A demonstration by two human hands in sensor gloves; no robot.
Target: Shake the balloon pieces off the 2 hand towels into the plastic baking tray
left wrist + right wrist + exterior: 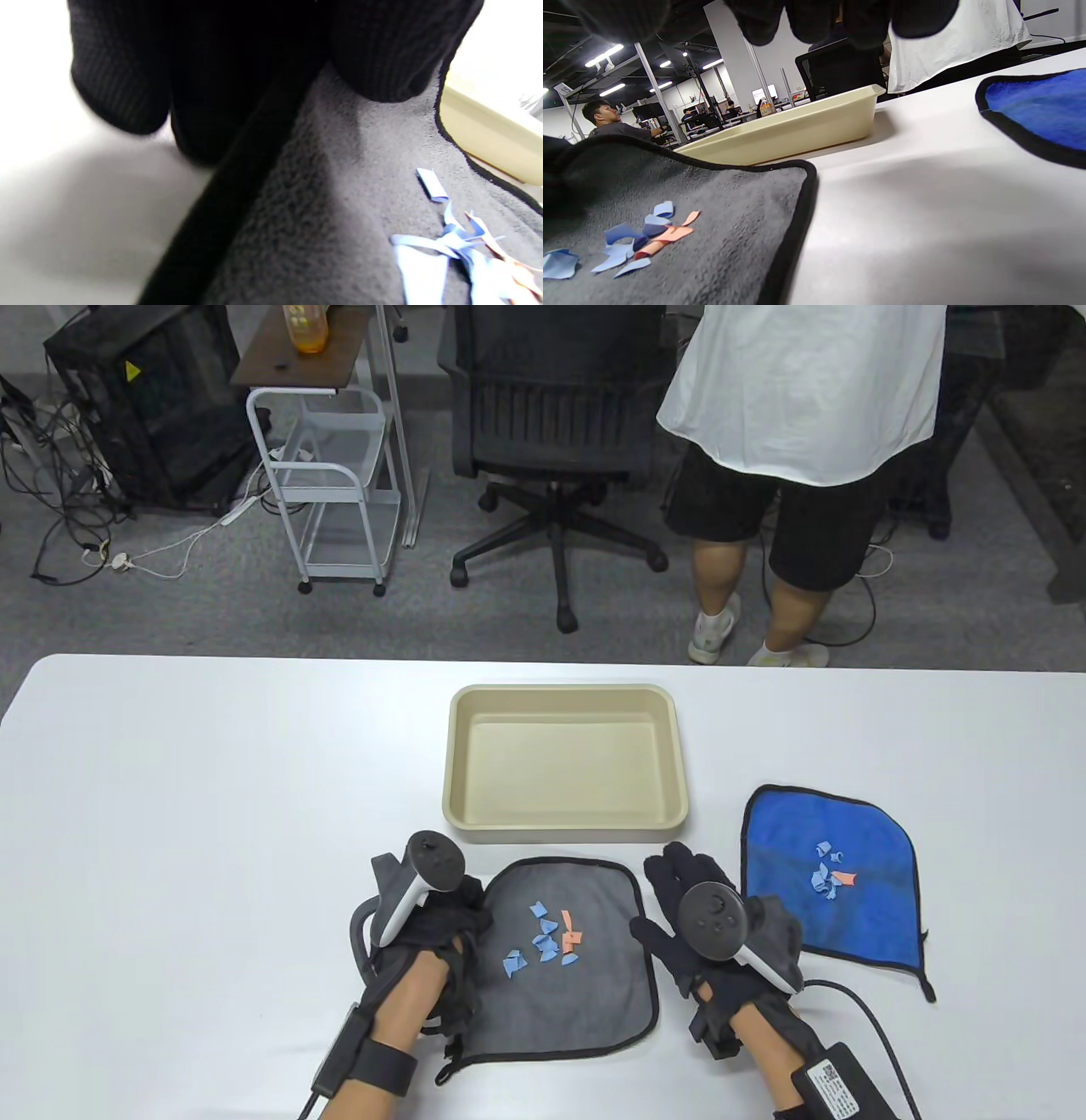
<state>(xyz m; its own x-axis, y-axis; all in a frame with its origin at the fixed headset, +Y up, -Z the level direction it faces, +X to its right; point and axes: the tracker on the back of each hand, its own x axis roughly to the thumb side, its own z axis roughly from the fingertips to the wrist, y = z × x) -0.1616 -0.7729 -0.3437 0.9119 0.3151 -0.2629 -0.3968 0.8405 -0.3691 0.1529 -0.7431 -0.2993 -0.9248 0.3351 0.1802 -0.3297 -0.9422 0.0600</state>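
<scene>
A grey hand towel (585, 984) lies flat near the table's front edge, with blue and orange balloon pieces (543, 942) in its middle. My left hand (471, 906) sits on its upper left corner. In the left wrist view the thumb (382, 51) lies on the grey towel (322, 220) and the curled fingers (123, 84) come down on the other side of its black edge. My right hand (674, 878) lies with straight fingers on the bare table, just right of the grey towel. A blue hand towel (857, 916) with more pieces (830, 878) lies to the right. The beige tray (564, 831) stands behind them.
The white table (212, 814) stretches wide to the left. Beyond its far edge stand an office chair (551, 415), a person in a white shirt (806, 390) and a small white cart (331, 475).
</scene>
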